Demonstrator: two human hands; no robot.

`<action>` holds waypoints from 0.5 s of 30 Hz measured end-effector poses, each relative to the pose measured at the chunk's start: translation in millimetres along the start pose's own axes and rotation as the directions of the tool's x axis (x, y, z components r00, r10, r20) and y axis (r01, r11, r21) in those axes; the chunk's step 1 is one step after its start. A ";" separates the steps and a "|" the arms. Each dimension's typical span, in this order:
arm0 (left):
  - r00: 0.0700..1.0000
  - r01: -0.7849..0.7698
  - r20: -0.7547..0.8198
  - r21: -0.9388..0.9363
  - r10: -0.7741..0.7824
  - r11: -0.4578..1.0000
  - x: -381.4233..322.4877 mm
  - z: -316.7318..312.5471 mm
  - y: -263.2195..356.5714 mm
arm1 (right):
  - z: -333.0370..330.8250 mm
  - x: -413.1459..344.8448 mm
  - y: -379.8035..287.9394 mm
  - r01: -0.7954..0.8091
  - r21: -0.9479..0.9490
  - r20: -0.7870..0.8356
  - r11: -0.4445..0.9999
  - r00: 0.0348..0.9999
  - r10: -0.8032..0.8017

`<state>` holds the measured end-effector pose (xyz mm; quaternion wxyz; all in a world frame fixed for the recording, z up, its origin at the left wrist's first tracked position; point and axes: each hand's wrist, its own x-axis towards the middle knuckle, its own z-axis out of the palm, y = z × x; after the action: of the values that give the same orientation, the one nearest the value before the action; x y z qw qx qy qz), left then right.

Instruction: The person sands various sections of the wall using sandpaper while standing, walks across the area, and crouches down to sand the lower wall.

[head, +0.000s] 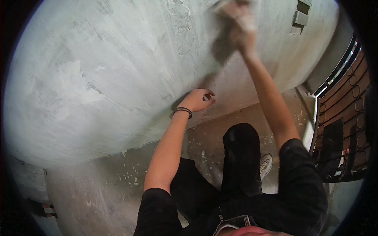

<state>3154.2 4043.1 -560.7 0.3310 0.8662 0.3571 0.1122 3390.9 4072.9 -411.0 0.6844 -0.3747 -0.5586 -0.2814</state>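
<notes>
A whitish plastered wall (127, 59) rises before me, with streaks, brighter patches and a rough peeling strip. High against it, my right hand (242, 34) is blurred by motion. It grips a pale, flat thing (224, 8) whose kind the blur hides, and a dark shadow falls on the wall beside it. Lower down, my left hand (195, 100) is held close to the wall, its fingers loosely curled and apart, with nothing in them. Whether it touches the plaster I cannot tell. Dark bands (183, 110) circle the left wrist.
The concrete floor (97, 183) bears white spatters along the wall's foot. On the right stands a metal gate (345, 109) with bars and rings. A recessed electrical box opening (300, 18) sits high in the wall. My bent knee (242, 141) and shoe (266, 166) are below.
</notes>
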 end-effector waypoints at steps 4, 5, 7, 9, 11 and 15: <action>1.000 0.022 0.005 -0.012 -0.022 1.000 2.5 6.9 1.0 | 21.8 -0.1 -10.6 0.062 -0.106 -0.222 0.992 0.971 -0.084; 0.999 0.034 0.002 -0.004 -0.034 0.999 -2.8 6.9 -4.4 | 26.9 -15.8 -22.6 0.485 -0.171 0.067 0.858 0.874 -0.481; 1.000 0.028 0.003 -0.004 -0.028 1.000 -4.6 8.2 -7.3 | 25.6 4.2 -15.3 0.407 -0.114 0.005 0.906 0.912 -0.409; 1.000 0.028 0.007 -0.015 -0.028 0.999 1.5 3.2 1.3 | 14.3 25.7 0.4 0.248 0.004 -0.078 0.969 0.966 -0.247; 1.000 0.021 0.012 -0.033 -0.021 0.999 6.9 5.0 13.9 | 13.1 16.5 6.1 0.304 -0.062 -0.041 0.951 0.951 -0.307; 0.999 0.015 -0.036 0.013 -0.015 1.000 -9.1 0.2 -5.7 | 23.5 -20.9 -16.2 0.498 -0.058 0.401 0.865 0.805 -0.437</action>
<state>3144.6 4039.8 -564.2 0.3194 0.8636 0.3703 0.1229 3360.3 4082.6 -425.9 0.4417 -0.3257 -0.7292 -0.4088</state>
